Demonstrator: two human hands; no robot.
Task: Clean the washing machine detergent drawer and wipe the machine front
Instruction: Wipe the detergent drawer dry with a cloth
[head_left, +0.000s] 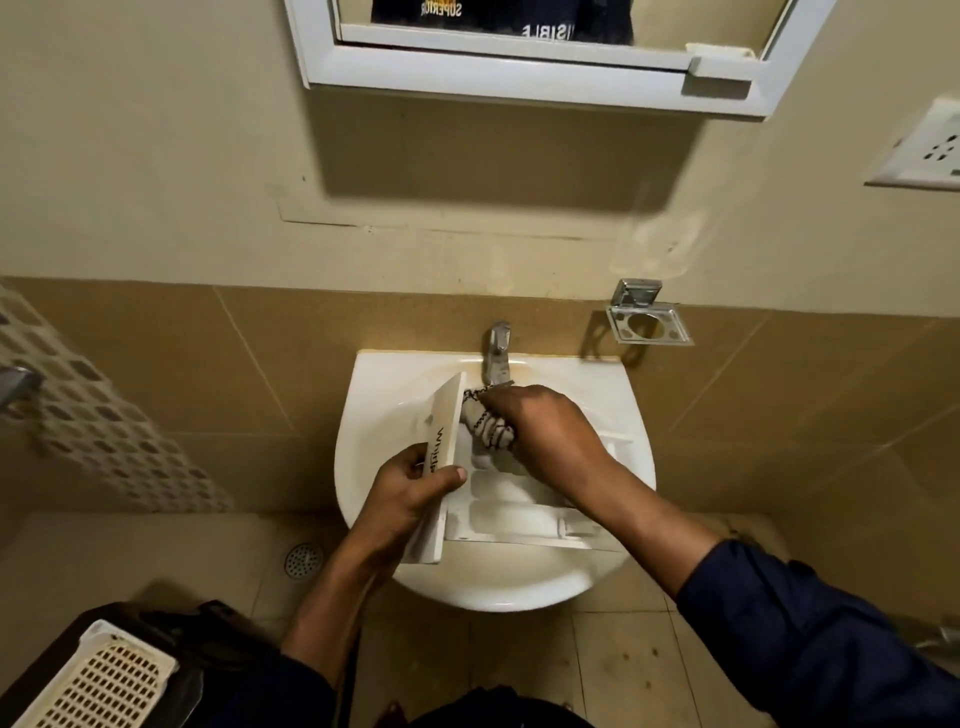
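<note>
The left hand (410, 488) curls its fingers round the drawer (511, 501) front. The right hand (540, 426) has its fingers bunched on a cloth (491, 428), just beyond the left thumb.

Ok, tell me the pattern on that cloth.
The cloth is whitish with dark wavy lines; head view.

1. Smooth white plastic with a dull sheen: detergent drawer (511, 499), across the sink's front rim.
2. Soft knitted fabric, white with dark threads, rough-looking: cloth (488, 423).
3. Glossy white ceramic, yellowish staining along the back edge: sink (371, 415).
4. Polished metal: tap (497, 353), at the back edge.
5. Shiny chrome: soap holder (649, 325).
6. Matt cream perforated plastic: basket (104, 680).
</note>
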